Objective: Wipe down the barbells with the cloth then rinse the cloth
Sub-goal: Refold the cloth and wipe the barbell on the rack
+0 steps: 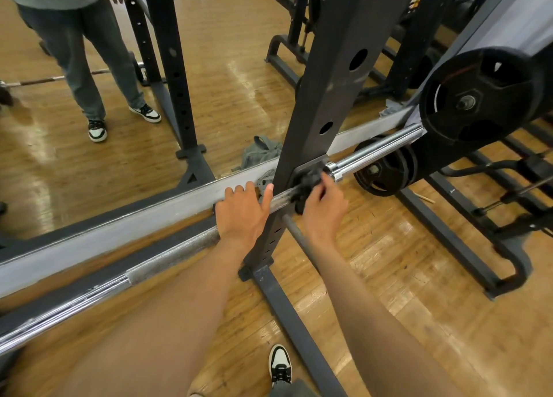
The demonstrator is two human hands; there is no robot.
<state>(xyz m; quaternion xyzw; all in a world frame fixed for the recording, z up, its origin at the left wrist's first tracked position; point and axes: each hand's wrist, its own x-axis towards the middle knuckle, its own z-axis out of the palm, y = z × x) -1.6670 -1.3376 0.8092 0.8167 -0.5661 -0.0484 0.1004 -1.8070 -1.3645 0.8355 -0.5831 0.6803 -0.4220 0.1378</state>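
Observation:
A steel barbell [167, 259] lies across the rack, running from lower left to upper right, with its chrome sleeve [374, 154] sticking out past the upright. My left hand [244, 214] grips the knurled shaft just left of the upright, fingers curled over the bar and thumb raised. My right hand [323, 208] is on the other side of the upright. It holds a dark crumpled cloth [309, 178] bunched against the bar at the collar, where the shaft meets the sleeve. The upright hides the stretch of bar between my hands.
The black rack upright [329, 82] stands between my hands, its base rail [287, 307] running toward my shoe [279, 363]. Weight plates [478, 97] hang at right, with smaller plates [383, 172] below the sleeve. A wall mirror [224, 67] ahead reflects a standing person. A grey bag [260, 154] lies by it.

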